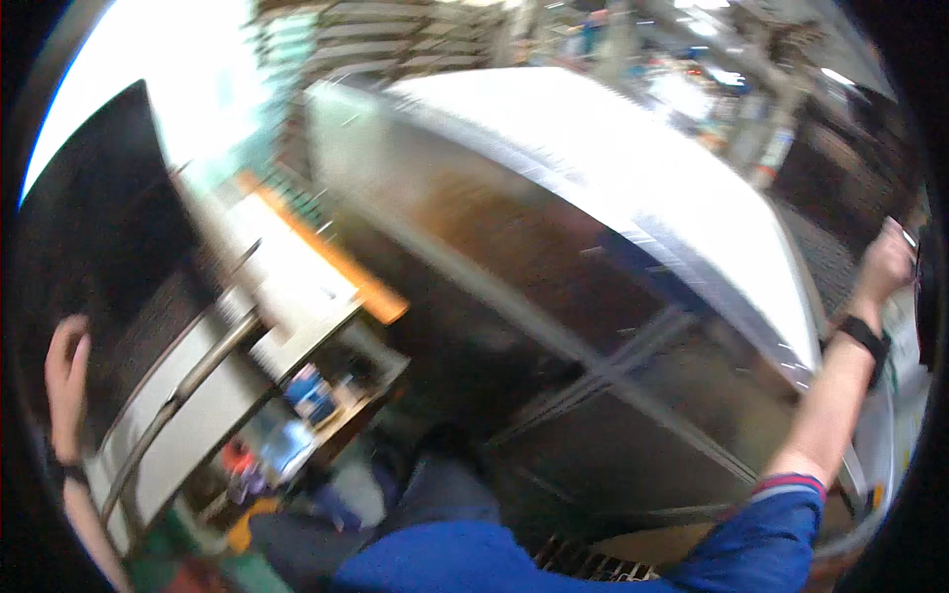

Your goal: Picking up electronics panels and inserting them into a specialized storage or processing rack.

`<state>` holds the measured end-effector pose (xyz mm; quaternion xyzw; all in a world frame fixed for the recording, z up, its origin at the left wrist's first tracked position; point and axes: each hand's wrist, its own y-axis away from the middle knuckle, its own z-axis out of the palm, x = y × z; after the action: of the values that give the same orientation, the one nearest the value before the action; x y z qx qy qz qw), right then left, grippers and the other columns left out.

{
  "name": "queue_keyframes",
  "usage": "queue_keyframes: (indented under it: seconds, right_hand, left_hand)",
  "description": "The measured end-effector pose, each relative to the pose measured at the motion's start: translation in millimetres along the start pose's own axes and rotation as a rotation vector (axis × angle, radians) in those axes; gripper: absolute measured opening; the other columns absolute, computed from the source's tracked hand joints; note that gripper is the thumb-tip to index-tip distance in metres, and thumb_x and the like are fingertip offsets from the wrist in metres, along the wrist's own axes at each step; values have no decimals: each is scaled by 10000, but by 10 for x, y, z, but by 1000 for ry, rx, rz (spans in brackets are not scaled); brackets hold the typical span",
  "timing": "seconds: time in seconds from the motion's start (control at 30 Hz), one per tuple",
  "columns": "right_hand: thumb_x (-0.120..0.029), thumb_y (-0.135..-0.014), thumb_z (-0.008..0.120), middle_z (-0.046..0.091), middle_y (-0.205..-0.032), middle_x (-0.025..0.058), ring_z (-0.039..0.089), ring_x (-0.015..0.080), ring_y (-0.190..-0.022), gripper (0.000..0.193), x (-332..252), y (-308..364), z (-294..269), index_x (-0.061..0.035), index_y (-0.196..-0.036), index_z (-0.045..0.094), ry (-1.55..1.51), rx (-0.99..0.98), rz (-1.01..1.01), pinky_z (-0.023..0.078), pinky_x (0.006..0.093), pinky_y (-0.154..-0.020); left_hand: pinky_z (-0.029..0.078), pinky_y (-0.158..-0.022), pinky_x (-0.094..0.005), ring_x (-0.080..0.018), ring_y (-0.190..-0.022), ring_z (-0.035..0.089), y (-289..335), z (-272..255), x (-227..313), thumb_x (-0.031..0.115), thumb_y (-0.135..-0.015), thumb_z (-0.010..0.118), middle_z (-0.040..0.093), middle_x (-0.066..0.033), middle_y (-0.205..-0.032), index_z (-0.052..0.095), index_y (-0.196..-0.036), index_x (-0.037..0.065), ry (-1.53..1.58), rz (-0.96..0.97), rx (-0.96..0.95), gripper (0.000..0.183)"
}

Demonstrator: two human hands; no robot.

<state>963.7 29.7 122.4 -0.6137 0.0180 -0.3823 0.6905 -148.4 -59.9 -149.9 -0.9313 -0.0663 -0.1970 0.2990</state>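
Note:
My left hand is raised at the far left, in front of or against a large dark panel. Its fingers look bent, but blur hides whether they hold the panel. My right arm reaches out to the far right. There my right hand is closed beside a dark upright shape at the picture's rim; what lies in its fingers is too blurred to name. A dark band circles each wrist.
A large table with a bright white top and a metal frame stands ahead. On the left are a pale bench with an orange edge strip, a bent metal tube, and a shelf with small items, including a blue container.

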Motion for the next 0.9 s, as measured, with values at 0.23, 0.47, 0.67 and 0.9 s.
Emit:
queue_keyframes:
  seconds: [0.23, 0.47, 0.67, 0.9]
  right_hand:
    - [-382, -1022, 581, 721, -919, 81, 621, 182, -851, 460, -907, -330, -506, 54, -1099, 706, -831, 1, 1192, 469, 337, -832]
    - [-387, -1020, 560, 563, -1409, 209, 539, 291, -1302, 602, -1954, -1023, -1182, 68, -1412, 511, -1394, -4, 1425, 415, 385, -1098]
    - [-525, -1012, 469, 490, -1465, 228, 562, 345, -1286, 680, -2427, -1474, -1537, -74, -1516, 402, -1540, -123, 1280, 470, 448, -1088]
    - [-252, -1033, 492, 601, -1331, 215, 586, 362, -1174, 410, -3046, -2146, -1966, 45, -1293, 603, -2563, 3, 1075, 469, 486, -1005]
  left_hand:
    - [439, -973, -317, -215, -1052, 580, -43, -82, 319, 31, -928, 571, 593, -106, -1108, 581, -1141, -17, -3, 96, 60, 218]
    - [468, -944, -296, -164, -1040, 593, -128, -490, 904, 88, -970, 579, 621, -61, -1133, 616, -1191, 18, 224, 50, 226, 235]
    - [488, -978, -307, -172, -1129, 612, -577, -892, 1593, 243, -1051, 557, 615, -73, -1258, 563, -1364, 71, 695, -22, 368, 357]
    - [412, -1098, -398, -311, -1302, 538, -872, -1684, 2146, 413, -971, 651, 550, -189, -1417, 510, -1420, 11, 356, 115, 574, 619]
